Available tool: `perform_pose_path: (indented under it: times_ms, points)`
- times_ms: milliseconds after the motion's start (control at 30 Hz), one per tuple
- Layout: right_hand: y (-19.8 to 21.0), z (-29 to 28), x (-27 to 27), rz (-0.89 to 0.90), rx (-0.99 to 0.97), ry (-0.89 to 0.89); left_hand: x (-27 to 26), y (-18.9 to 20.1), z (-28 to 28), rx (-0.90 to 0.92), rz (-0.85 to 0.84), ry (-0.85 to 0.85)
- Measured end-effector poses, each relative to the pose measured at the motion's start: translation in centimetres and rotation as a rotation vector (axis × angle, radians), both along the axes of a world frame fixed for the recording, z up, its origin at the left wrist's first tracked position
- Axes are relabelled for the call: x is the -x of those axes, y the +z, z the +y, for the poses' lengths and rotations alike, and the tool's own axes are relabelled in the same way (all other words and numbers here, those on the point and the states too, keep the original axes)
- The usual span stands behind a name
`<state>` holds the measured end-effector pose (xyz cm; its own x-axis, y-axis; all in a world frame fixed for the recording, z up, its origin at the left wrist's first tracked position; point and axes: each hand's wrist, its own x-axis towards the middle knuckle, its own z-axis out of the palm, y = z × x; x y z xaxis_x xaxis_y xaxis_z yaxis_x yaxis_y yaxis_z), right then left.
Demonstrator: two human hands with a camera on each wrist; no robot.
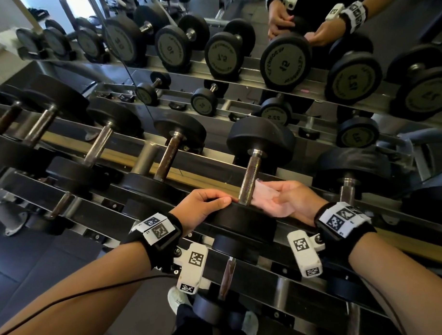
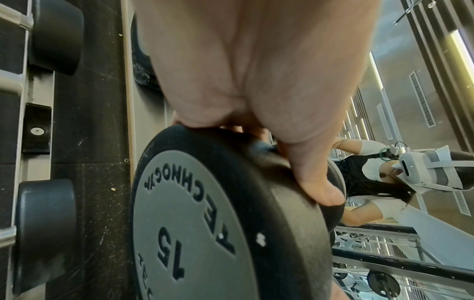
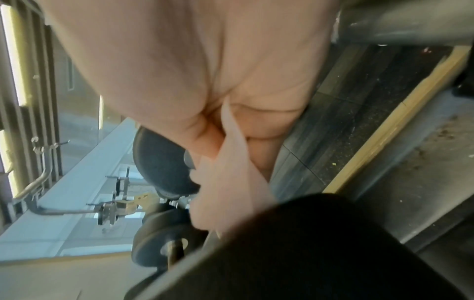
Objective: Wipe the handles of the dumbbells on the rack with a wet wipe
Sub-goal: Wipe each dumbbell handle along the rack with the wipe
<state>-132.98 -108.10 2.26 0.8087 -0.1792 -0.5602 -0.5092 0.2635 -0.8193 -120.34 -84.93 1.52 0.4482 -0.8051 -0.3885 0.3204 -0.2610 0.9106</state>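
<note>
Wiping the handle of the 15 dumbbell on the rack's top row.

Her right hand grasps the wet wipe against the handle; her left hand clasps the near weight head, steadying it. Next, I'd guess, the wipe wraps round and slides along.

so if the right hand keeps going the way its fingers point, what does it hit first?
Probably the knurled handle of the 15 dumbbell: the right hand holds the wet wipe right beside it. Whether the wipe touches is unclear.

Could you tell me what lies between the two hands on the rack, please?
The head view shows the dumbbell's knurled handle standing between the left hand and right hand, whose wet wipe touches it.
</note>
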Motion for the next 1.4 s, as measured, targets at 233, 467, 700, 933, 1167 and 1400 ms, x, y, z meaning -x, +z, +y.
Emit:
perform_pose_path:
  times_ms: [233,467,700,933,1167,1400]
  points:
    - [-1.1,1.3,-2.3,0.053,0.062,-0.147,0.3,0.3,-0.1,-0.003,-0.001,0.020]
    - [-2.0,3.0,-1.1,-0.032,0.044,-0.049,0.3,-0.1,-0.1,0.002,-0.019,0.017]
    - [-0.8,1.8,0.1,-0.055,-0.095,0.011,0.2,-0.1,0.0,0.001,-0.029,0.010]
    - [-1.2,-0.2,-1.4,0.010,-0.118,-0.280,0.2,0.2,-0.1,-0.009,0.001,0.021]
    - [-1.7,1.5,-4.2,-0.101,-0.057,-0.395,0.1,0.2,-0.2,-0.019,-0.002,0.024]
    - [-1.1,1.3,-1.3,-0.090,-0.024,-0.188,-0.2,0.0,-0.3,0.007,0.036,0.002]
